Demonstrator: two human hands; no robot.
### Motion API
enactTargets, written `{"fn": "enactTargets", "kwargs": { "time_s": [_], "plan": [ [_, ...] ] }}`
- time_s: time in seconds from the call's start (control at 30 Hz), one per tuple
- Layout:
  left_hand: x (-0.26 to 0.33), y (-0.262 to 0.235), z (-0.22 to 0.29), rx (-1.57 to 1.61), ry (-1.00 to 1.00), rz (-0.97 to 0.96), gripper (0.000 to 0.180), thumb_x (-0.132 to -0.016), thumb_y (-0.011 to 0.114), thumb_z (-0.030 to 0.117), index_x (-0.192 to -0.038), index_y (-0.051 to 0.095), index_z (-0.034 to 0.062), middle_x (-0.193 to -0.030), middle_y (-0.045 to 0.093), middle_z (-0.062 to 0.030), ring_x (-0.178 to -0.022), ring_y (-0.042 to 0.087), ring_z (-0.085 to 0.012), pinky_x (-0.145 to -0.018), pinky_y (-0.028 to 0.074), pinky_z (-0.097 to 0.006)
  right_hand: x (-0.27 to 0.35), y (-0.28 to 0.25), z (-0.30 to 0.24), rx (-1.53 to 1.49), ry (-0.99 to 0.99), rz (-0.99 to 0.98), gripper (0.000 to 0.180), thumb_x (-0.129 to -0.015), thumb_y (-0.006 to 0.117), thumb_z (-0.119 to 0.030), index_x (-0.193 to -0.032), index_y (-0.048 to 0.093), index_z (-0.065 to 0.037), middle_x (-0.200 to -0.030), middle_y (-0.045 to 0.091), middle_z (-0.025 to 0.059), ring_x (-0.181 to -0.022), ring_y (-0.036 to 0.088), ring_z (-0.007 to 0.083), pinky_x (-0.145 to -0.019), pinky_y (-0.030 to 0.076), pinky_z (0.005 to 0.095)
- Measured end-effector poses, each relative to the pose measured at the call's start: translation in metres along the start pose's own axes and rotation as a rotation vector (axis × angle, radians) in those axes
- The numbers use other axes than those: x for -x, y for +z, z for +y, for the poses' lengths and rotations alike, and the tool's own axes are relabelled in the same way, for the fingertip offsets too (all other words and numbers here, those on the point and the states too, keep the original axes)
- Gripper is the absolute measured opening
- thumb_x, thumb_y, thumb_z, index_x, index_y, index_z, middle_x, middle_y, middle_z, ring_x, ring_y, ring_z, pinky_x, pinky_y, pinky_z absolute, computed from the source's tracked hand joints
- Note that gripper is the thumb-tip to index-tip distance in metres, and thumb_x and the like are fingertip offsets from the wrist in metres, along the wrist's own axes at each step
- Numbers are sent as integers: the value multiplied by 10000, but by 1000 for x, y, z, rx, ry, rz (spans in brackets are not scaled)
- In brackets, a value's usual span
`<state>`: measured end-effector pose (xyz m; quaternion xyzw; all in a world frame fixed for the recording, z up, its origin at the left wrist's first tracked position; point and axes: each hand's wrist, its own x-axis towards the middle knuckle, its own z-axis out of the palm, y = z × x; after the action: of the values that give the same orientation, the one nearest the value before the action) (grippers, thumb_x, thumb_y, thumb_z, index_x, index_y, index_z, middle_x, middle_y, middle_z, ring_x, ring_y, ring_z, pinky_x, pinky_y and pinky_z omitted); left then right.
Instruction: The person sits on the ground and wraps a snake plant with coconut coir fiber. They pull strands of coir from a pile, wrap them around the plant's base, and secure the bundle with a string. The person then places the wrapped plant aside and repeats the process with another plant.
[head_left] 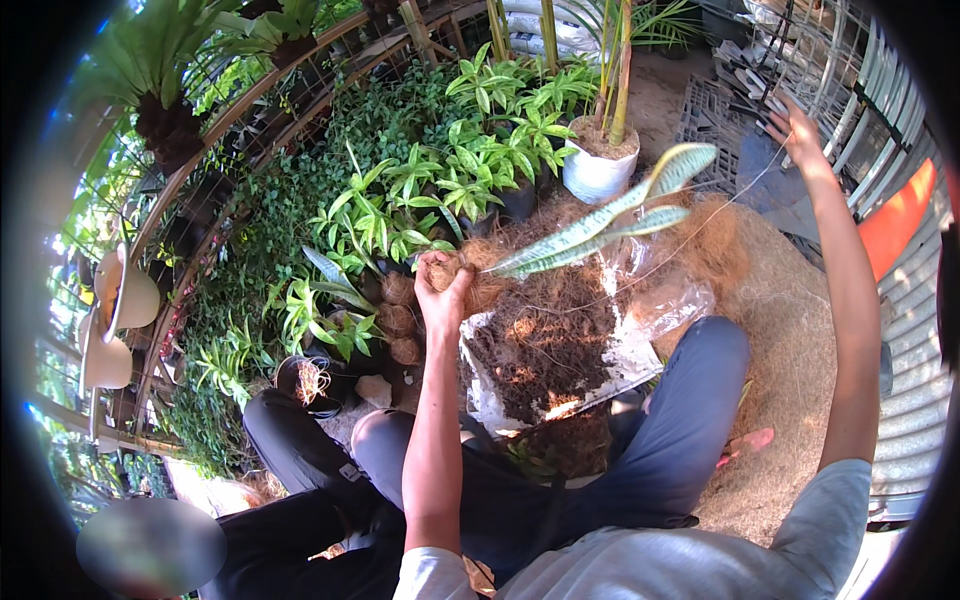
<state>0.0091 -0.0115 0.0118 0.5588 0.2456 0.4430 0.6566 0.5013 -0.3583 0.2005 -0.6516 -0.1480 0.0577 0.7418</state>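
Observation:
My left hand (440, 295) grips a ball of brown coconut fibre (465, 272) at the base of a snake plant (570, 243). The plant lies tilted, its mottled green leaves pointing to the upper right. My right hand (797, 135) is raised far out to the right, fingers closed on a thin string (737, 192). That string runs slantwise down toward the plant and the fibre; where it meets the ball is hard to make out. Below the plant, dark soil (535, 345) with loose fibres lies on an opened white sack (487, 395) before my legs.
Several fibre-wrapped balls (400, 320) sit left of my left hand, near leafy potted plants (410, 180). A black pot with string (308, 382) stands lower left. Loose coconut fibre (718, 245) and clear plastic (675, 305) lie right. Another person's dark-clothed leg (300, 440) is beside me.

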Motion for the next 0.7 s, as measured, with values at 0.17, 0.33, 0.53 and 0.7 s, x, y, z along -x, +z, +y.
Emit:
{"fn": "enactTargets", "kwargs": {
  "time_s": [0.17, 0.33, 0.53, 0.7],
  "plan": [
    [-3, -2, 16, 81, 53, 141, 301, -763, 667, -29, -950, 467, 95, -937, 582, -44, -801, 570, -131, -703, 487, -265, 27, -34, 47, 93, 592, 20, 855, -863, 563, -563, -1445, 266, -11, -1319, 479, 237, -1186, 502, 364, -944, 440, 507],
    [-10, -4, 22, -24, 255, 261, 285, -747, 660, -15, -936, 466, 73, -912, 560, -42, -815, 547, -128, -753, 468, -277, 81, -33, 102, 948, 758, -686, 790, -832, 608, -584, -1310, 442, 23, -994, 658, 195, -922, 653, 295, -783, 533, 394],
    [-2, -7, 41, -57, 367, 258, 321, -774, 701, 18, -974, 455, 69, -991, 554, -60, -905, 539, -147, -845, 448, -307, 163, 94, 82, 902, 552, -625, 880, -816, 646, -550, -1383, 354, 55, -1314, 450, 315, -1247, 460, 365, -1045, 403, 423],
    [4, -1, 51, 128, 314, 285, 316, -809, 681, -27, -988, 447, 89, -994, 549, -56, -855, 551, -126, -753, 473, -260, 201, 141, 147, 57, 903, -299, 891, -819, 688, -466, -1441, 266, 15, -1388, 335, 318, -1347, 317, 380, -1105, 328, 443]
  ]
}}
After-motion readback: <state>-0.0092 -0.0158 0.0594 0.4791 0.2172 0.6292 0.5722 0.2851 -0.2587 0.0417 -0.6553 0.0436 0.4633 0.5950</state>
